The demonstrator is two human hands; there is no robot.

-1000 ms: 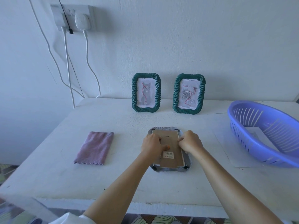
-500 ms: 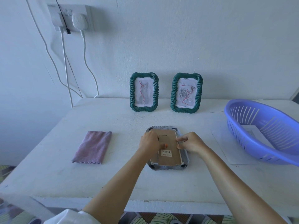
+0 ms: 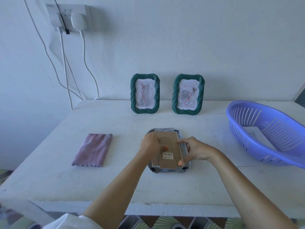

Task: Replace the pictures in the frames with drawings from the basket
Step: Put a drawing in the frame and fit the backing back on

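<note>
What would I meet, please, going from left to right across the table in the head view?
Purple cloth → green frame with the cat drawing → green frame with the rose drawing → purple basket.

Domestic room: wall socket (image 3: 85, 10) with chargers (image 3: 78, 20) plugged in, painted table (image 3: 115, 179), plastic basket (image 3: 244, 139), patterned floor tiles (image 3: 165, 223).

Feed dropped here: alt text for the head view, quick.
The left hand and right hand hold the brown backing board of a face-down frame at the middle of the white table. Behind it stand a green cat frame and a green rose frame; a purple cloth lies left, a blue basket right.
</note>
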